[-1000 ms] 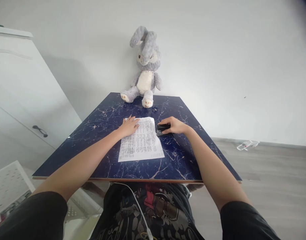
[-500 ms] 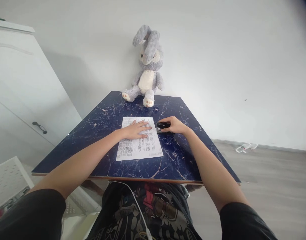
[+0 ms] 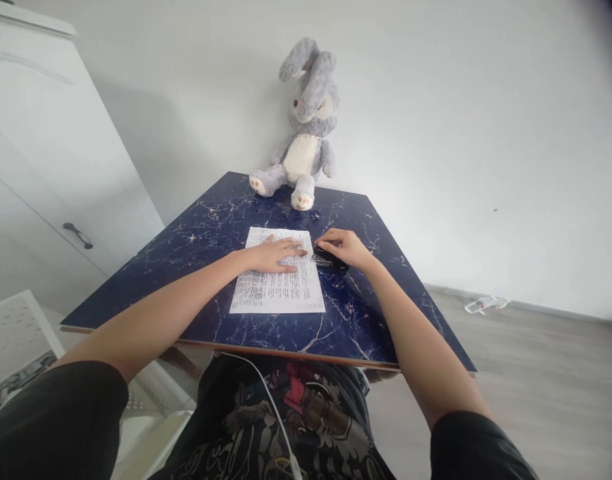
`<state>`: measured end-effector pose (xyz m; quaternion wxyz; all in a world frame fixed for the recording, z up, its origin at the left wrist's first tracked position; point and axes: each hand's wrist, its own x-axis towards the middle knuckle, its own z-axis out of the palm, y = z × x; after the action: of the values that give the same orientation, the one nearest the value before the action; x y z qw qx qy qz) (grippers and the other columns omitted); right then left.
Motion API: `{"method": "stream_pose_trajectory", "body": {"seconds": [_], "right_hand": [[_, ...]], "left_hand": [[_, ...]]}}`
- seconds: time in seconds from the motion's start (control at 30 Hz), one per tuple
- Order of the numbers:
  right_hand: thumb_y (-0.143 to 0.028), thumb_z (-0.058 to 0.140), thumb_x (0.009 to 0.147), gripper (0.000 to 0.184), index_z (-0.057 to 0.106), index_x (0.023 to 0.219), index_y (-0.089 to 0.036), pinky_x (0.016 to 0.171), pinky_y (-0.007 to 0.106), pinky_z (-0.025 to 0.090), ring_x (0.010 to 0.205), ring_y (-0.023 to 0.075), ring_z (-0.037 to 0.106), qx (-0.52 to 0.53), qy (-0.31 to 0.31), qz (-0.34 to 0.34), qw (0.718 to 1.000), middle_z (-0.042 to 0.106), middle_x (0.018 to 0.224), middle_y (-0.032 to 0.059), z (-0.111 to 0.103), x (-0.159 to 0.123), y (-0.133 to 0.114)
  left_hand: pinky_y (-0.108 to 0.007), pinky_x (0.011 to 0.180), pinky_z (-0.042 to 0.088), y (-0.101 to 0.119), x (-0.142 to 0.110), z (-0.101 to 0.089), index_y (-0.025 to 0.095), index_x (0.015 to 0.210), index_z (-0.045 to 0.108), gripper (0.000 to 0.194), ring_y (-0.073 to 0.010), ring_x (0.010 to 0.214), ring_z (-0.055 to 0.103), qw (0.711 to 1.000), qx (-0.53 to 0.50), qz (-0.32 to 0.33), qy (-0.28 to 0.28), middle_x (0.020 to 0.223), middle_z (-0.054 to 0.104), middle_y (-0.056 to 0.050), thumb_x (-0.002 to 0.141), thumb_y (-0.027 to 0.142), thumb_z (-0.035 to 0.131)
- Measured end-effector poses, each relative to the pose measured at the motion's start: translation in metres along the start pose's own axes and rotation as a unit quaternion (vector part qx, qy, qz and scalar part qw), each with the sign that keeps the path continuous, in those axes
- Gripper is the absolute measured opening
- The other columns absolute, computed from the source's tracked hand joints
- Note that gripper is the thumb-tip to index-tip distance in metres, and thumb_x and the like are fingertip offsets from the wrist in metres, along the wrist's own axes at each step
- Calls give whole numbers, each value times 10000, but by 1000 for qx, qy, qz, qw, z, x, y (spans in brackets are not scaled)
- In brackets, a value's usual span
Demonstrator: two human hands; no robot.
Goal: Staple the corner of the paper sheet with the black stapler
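A printed sheet of white paper (image 3: 286, 297) lies flat on the blue marbled table. My left hand (image 3: 275, 255) rests palm down on its upper half, fingers spread. At the paper's right edge sits a black stapler (image 3: 330, 261), its front end touching or just overlapping the sheet; I cannot tell which. My right hand (image 3: 347, 245) lies over the stapler from the right, thumb and fingertips close together on its top near the front. Part of the stapler is hidden beneath that hand.
A grey plush rabbit (image 3: 311, 120) sits at the far end of the table (image 3: 196, 267), against the wall. To the left stands a white cabinet (image 3: 46, 133). A white cable (image 3: 272, 400) hangs over my shirt. Clear plastic packaging (image 3: 483, 305) lies on the floor at right.
My right thumb has moved from the stapler's near side up onto its top, so more of the stapler shows. The left hand stays flat on the paper. The view has shifted slightly.
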<state>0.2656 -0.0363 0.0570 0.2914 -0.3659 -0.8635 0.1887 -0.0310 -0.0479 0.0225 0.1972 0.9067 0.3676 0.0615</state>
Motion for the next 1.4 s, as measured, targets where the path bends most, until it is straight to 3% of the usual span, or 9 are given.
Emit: {"method": "stream_pose_trajectory", "body": {"seconds": [0.2,0.5,0.63,0.73,0.83,0.93,1.07,1.23,1.4], "right_hand": [[-495,777,887,302,871,1015,-239,742,372,545,788,204,668,34,-22,-5,999,784,987,81,5,0,-3],[-243,770,863,93,840,808,-215,824,378,500,782,217,658,-137,-117,-18,984,737,865,64,21,20,-15],[-334,676,956,158,790,995,-232,783,349,476,786,221,669,-127,-142,-23,981,768,905,50,11,11,-16],[-433,730,907,298,753,1154,-267,735,340,461,796,233,680,-137,-165,-34,976,783,959,42,-13,-5,-7],[-400,767,830,279,770,1074,-263,683,339,438,745,223,656,-175,-129,14,976,768,897,37,-40,-14,4],[-422,733,837,229,731,912,-206,625,331,406,659,197,596,-189,3,97,977,705,762,43,-47,-13,5],[-447,657,900,282,667,961,-171,599,312,414,652,185,590,-121,121,142,975,701,789,59,-8,-2,-21],[-440,655,906,269,654,990,-185,723,340,492,812,255,686,-170,37,147,974,743,909,108,63,14,-70],[-383,622,927,279,635,1117,-178,763,375,519,906,321,725,-215,-12,211,953,752,1030,171,72,7,-80]], "left_hand": [[-635,1326,50,-1,1,1,488,1608,443,710,-345,1646,205,1000,3,6,13,1754,290,50,953,726,581],[-603,1330,20,-3,3,4,434,1602,475,716,-343,1642,210,1000,7,11,18,1755,304,29,947,705,572],[-595,1331,44,-2,1,3,435,1623,439,738,-344,1641,211,1000,19,7,7,1764,279,27,953,721,553],[-597,1328,68,-1,1,2,443,1626,434,732,-348,1639,219,1000,23,5,9,1762,284,29,961,730,540],[-598,1326,52,0,1,0,449,1629,424,721,-338,1646,195,999,32,1,-1,1767,266,37,973,733,519],[-594,1320,63,-1,3,0,417,1645,404,775,-353,1646,185,1000,27,-2,-13,1779,235,13,954,738,546],[-543,1300,200,-8,7,3,307,1652,397,838,-379,1577,334,999,-14,2,50,1749,323,-85,932,669,628],[-475,1158,441,-24,13,4,198,1321,630,370,-306,1311,586,969,-57,-5,239,1364,637,-142,993,280,480],[-453,1047,514,-32,15,0,198,1084,649,338,-245,1070,646,932,-77,-47,350,1146,639,-89,875,52,428]]}}
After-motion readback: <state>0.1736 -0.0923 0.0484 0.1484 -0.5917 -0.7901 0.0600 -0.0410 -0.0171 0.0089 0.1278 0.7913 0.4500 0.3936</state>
